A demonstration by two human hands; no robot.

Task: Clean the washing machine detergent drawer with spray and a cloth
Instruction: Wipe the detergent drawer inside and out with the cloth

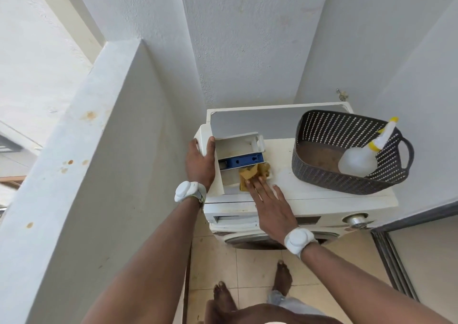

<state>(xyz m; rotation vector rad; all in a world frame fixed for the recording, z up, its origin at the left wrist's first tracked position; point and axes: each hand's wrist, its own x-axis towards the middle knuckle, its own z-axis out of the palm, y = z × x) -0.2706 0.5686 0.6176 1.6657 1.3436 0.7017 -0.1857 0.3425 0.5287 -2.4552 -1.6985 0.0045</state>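
The white detergent drawer (pixel 233 147) lies on top of the washing machine (pixel 322 197), with a blue insert (pixel 244 161) across its middle. My left hand (pixel 199 165) grips the drawer's front panel at its left end. My right hand (pixel 269 199) presses a yellow-brown cloth (pixel 254 172) into the drawer's near compartment with straight fingers. The spray bottle (pixel 360 160), translucent with a yellow-and-white nozzle, lies in a dark perforated basket (pixel 322 130) on the machine's right side.
White walls close in on the left, back and right. The empty drawer slot (pixel 235 219) shows on the machine's front, with a metal dial (pixel 355 220) to the right. A sliding door frame (pixel 394 256) stands at the right. My bare feet are on the tiled floor (pixel 250 266).
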